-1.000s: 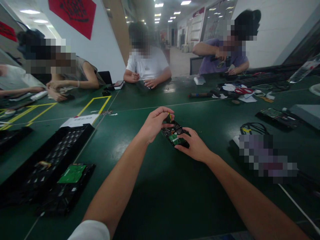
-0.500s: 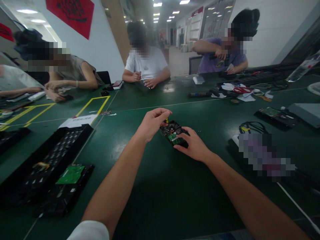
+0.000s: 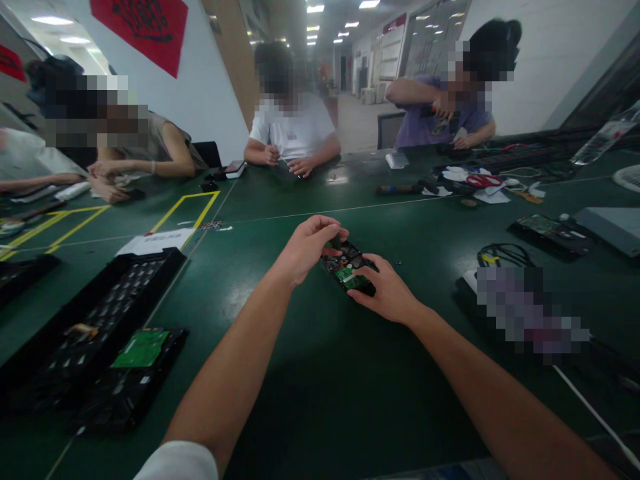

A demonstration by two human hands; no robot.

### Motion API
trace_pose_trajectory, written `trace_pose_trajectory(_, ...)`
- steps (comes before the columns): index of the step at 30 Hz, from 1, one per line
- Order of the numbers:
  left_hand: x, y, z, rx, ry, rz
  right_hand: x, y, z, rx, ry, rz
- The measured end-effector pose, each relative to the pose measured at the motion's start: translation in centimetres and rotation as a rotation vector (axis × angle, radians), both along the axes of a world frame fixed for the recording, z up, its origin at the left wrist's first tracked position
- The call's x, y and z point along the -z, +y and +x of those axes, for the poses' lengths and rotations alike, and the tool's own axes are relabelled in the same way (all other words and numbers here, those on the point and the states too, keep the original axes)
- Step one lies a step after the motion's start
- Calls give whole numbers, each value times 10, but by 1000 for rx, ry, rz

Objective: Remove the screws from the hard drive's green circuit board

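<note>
A small black device with a green circuit board (image 3: 346, 275) lies tilted on the dark green table (image 3: 300, 373), in front of me. My right hand (image 3: 383, 288) grips its near right side, thumb and fingers on opposite edges. Over the device's far left end is my left hand (image 3: 320, 245), its fingers pinched together; whatever they hold is too small and hidden to name. A larger black unit with a green board (image 3: 141, 349) rests at the left, beside a long black tray (image 3: 165, 270) with rows of light spots.
Across the table several people work with their hands. At the right are a pixelated object (image 3: 525, 307), a coiled black cable (image 3: 507, 253), another black unit with a board (image 3: 550, 233) and a grey box (image 3: 613, 227). Red scissors (image 3: 485, 181) lie farther back.
My left hand's fingers have shifted slightly over the device, and the yellow bit seen at its fingertips is no longer visible. My right hand has stayed in place.
</note>
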State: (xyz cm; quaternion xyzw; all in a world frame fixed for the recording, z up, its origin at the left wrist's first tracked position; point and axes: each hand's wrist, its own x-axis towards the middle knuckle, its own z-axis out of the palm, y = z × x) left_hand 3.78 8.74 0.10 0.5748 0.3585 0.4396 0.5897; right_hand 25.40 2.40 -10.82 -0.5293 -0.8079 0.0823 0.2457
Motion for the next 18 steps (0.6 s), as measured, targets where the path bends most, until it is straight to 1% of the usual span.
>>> trace_pose_trajectory(5,0,-1,1,55,15,22,-3,-1,-2,14,0,-14)
trace_pose_trajectory(12,2,2,0,-6,54,64,-5,-2,-4,13,-9,-22)
trace_pose_trajectory(18,1,0,0,28,47,59,-3,0,-1,9,20,-33)
